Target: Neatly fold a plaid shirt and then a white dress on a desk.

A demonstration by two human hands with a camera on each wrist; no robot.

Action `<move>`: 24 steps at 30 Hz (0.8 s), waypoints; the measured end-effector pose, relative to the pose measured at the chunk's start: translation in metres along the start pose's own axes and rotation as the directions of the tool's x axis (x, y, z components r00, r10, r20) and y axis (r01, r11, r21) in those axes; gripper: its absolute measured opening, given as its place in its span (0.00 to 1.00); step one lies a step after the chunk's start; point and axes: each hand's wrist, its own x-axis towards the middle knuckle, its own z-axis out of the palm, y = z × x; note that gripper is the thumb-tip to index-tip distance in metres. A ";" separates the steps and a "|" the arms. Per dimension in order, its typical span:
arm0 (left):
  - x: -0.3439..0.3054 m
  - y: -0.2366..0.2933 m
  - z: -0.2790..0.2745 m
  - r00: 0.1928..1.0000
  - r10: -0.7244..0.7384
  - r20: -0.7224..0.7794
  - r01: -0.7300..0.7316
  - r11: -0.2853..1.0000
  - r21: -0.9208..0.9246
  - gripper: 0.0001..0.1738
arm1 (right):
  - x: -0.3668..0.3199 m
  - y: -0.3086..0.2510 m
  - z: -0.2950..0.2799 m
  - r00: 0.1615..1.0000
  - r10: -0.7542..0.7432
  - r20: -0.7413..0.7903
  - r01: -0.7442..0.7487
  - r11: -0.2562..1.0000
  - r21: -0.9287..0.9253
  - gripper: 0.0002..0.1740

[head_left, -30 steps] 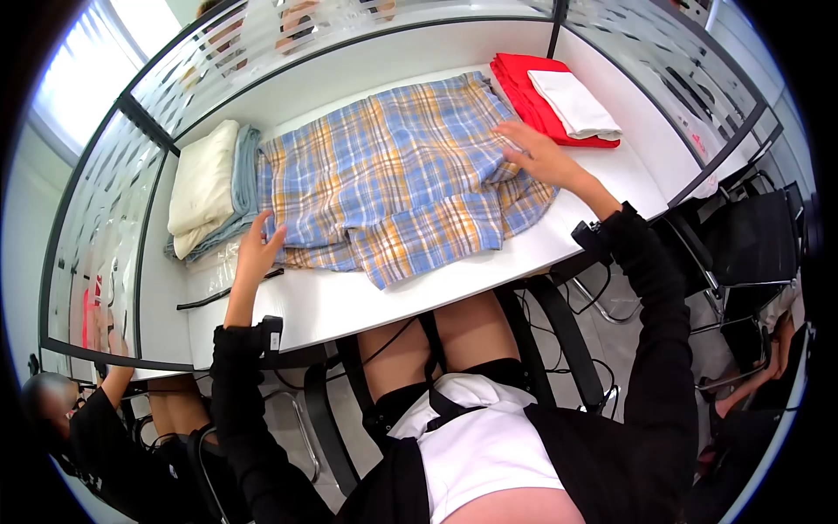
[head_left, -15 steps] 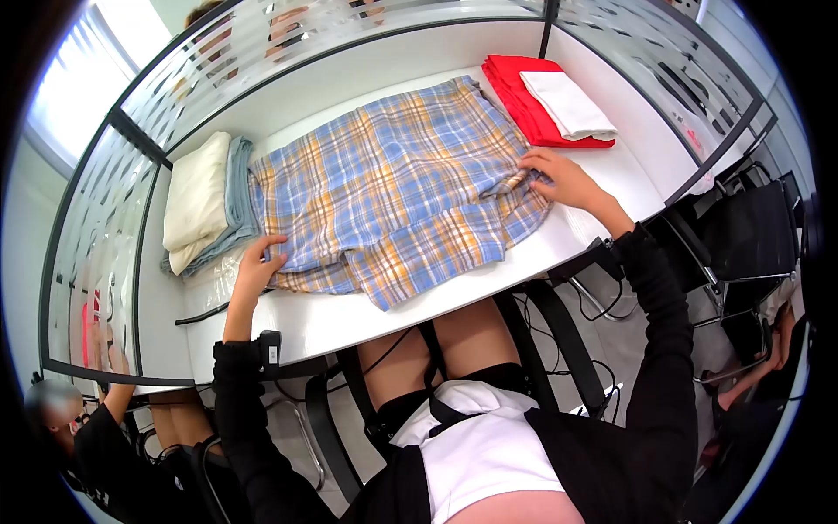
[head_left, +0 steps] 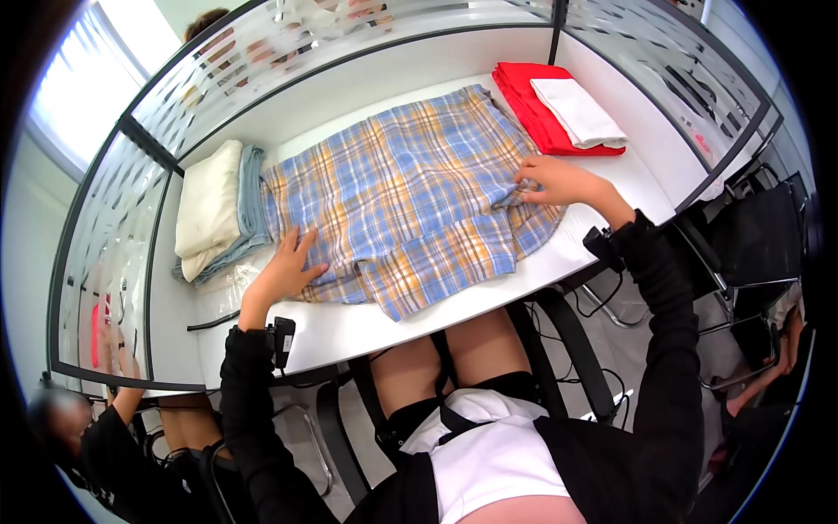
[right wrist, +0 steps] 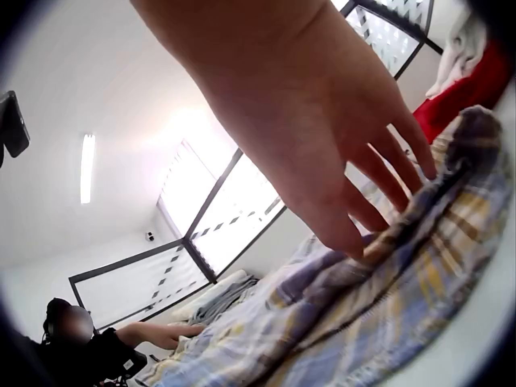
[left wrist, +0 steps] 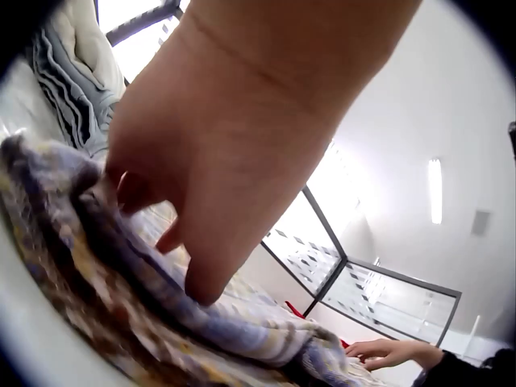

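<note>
A blue, yellow and white plaid garment (head_left: 393, 175) lies spread on the white desk, its near part folded over in a flap with a corner pointing at the desk's front edge. My left hand (head_left: 282, 269) rests on its left side, fingers spread and thumb apart. In the left wrist view, the thumb (left wrist: 208, 278) reaches down to the layered fabric edge. Over at the right side, my right hand (head_left: 566, 185) touches a rumpled fold with loosely bent fingers. The right wrist view shows those fingertips (right wrist: 399, 197) spread along a ridge of cloth.
Left of the garment, a folded cream cloth (head_left: 208, 196) lies on folded grey-blue fabric (head_left: 251, 205). At the back right, a white folded cloth (head_left: 578, 112) sits on a red one (head_left: 532, 109). Framed partitions (head_left: 349, 48) enclose the desk. Another person (head_left: 113, 445) sits at far left.
My left hand has come down onto the garment and shifted right, over its left part. The right hand has lowered to the right edge. The garment keeps nearly the same shape.
</note>
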 end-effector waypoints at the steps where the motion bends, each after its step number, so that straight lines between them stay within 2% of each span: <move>1: 0.002 -0.004 -0.005 0.995 -0.001 0.104 0.000 1.000 0.009 0.33 | 0.006 -0.001 -0.009 0.993 0.011 0.122 -0.007 1.000 -0.031 0.20; 2: 0.010 -0.004 -0.015 0.978 -0.031 0.206 0.037 0.999 -0.026 0.33 | 0.013 -0.003 -0.019 0.971 0.025 0.237 -0.009 0.998 -0.069 0.21; 3: 0.023 -0.002 -0.033 0.948 -0.057 0.313 0.079 0.995 -0.060 0.33 | 0.023 -0.007 -0.032 0.943 0.035 0.330 -0.031 0.999 -0.016 0.24; 4: 0.032 0.000 -0.047 0.906 -0.077 0.417 0.125 0.988 -0.088 0.33 | 0.032 -0.011 -0.045 0.934 0.028 0.356 -0.060 0.995 0.077 0.25; 5: 0.038 0.005 -0.056 0.904 -0.146 0.401 0.183 0.982 -0.053 0.32 | 0.044 -0.012 -0.054 0.937 0.017 0.350 -0.063 0.990 0.123 0.24; 6: 0.048 0.000 -0.058 0.907 -0.147 0.394 0.175 0.984 -0.036 0.32 | 0.055 -0.010 -0.064 0.941 0.008 0.340 -0.068 0.984 0.166 0.23; 8: 0.073 -0.019 -0.054 0.914 -0.143 0.380 0.155 0.988 0.001 0.33 | 0.082 0.005 -0.070 0.947 0.090 0.308 -0.217 0.885 0.411 0.20; 10: 0.093 -0.033 -0.042 0.981 -0.090 0.171 0.104 0.992 -0.078 0.29 | 0.106 0.018 -0.070 0.955 0.179 0.237 -0.290 0.734 0.614 0.19; 12: 0.114 -0.053 -0.023 0.995 -0.041 -0.093 0.022 0.981 -0.193 0.26 | 0.133 0.038 -0.061 0.956 0.255 0.148 -0.274 0.585 0.763 0.20; 13: 0.118 -0.054 -0.017 0.989 -0.076 -0.125 0.034 0.949 -0.312 0.23 | 0.150 0.053 -0.051 0.952 0.283 0.114 -0.239 0.460 0.855 0.20; 16: 0.127 -0.082 0.024 0.948 -0.070 -0.310 -0.023 0.958 -0.287 0.23 | 0.176 0.077 -0.027 0.959 0.278 -0.059 -0.025 0.290 0.957 0.20; 18: 0.118 -0.076 0.025 0.933 -0.047 -0.358 -0.086 0.934 -0.346 0.23 | 0.187 0.090 -0.006 0.944 0.323 -0.071 0.003 0.206 0.978 0.21; 19: 0.116 -0.076 0.025 0.929 -0.069 -0.363 -0.089 0.912 -0.401 0.20 | 0.190 0.097 0.006 0.935 0.346 -0.076 0.019 0.164 0.986 0.21; 22: 0.109 -0.093 0.032 0.932 -0.159 -0.324 -0.145 0.656 -0.741 0.17 | 0.184 0.108 0.032 0.883 0.447 -0.147 0.181 -0.034 0.983 0.21; 23: 0.109 -0.090 0.028 0.930 -0.209 -0.303 -0.102 0.645 -0.757 0.15 | 0.183 0.124 0.037 0.899 0.421 -0.119 0.292 -0.376 0.880 0.18; 24: 0.109 -0.089 0.027 0.928 -0.212 -0.307 -0.097 0.657 -0.748 0.15 | 0.185 0.134 0.042 0.879 0.460 -0.123 0.362 -0.478 0.800 0.14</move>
